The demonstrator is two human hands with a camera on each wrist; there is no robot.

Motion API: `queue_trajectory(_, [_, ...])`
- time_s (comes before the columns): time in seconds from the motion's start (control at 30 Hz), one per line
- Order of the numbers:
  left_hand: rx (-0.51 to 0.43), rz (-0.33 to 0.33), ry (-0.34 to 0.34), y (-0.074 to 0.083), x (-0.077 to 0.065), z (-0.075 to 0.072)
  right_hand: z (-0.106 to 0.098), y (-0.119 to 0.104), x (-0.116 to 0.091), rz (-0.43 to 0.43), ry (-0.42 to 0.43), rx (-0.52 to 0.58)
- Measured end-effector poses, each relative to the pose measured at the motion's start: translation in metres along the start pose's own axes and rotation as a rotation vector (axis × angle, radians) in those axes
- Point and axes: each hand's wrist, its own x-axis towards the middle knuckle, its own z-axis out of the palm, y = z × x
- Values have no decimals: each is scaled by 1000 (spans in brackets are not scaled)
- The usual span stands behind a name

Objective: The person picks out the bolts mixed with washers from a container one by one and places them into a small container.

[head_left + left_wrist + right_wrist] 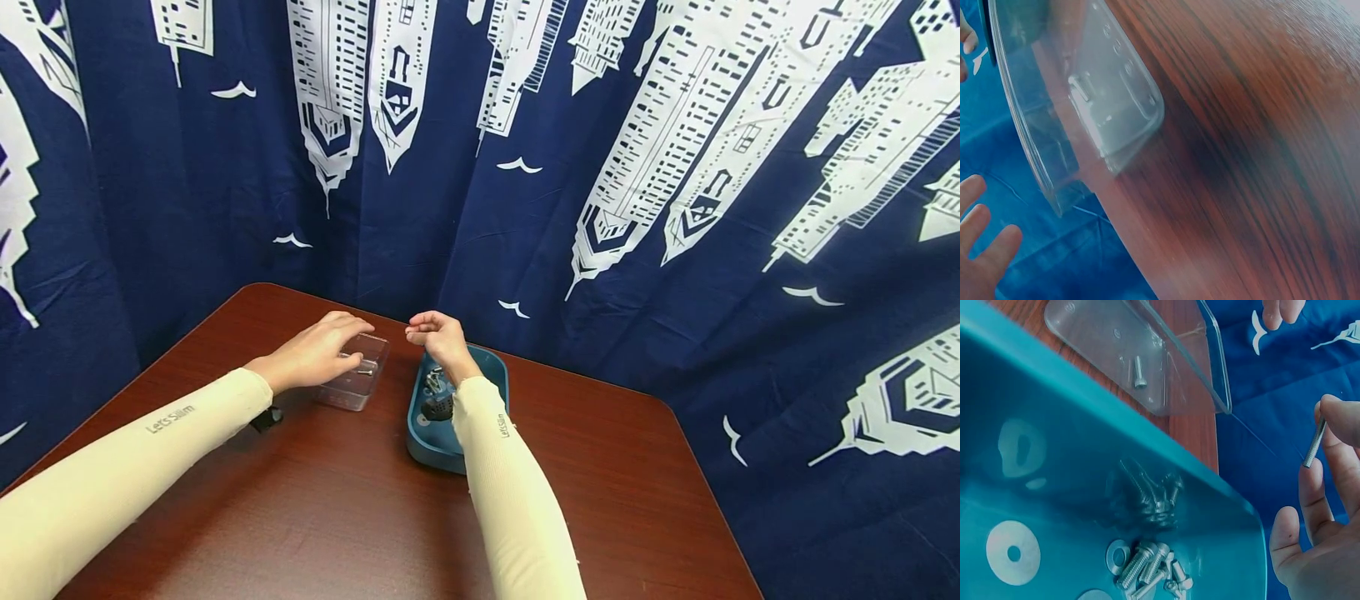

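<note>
Between thumb and fingertip, my right hand (444,342) pinches a metal bolt (1315,442), its threaded end showing in the right wrist view. That hand is raised over the far end of a blue bin (435,457). Inside the bin lie several bolts (1150,565) in a heap and a large flat washer (1013,553). To the left stands a clear plastic box (343,402) with one bolt (1140,372) on its floor. My left hand (318,350) hovers over the box's left side, its fingers spread and holding nothing in the left wrist view (985,262).
A dark object (437,408) lies in the blue bin near the bolts. Both containers stand near the far edge of the brown wooden table (337,517). Directly behind the table hangs a navy curtain (420,233) with white building prints.
</note>
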Motion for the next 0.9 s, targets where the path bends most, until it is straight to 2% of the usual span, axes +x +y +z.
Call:
queue_trajectory(0.4, [25,18,66,-15,-11,-7,15,-3,1,-23,-31,2])
queue_trajectory(0.9, [18,-23,43,-32,-22,-7,32,-6,2,-17,-79,12])
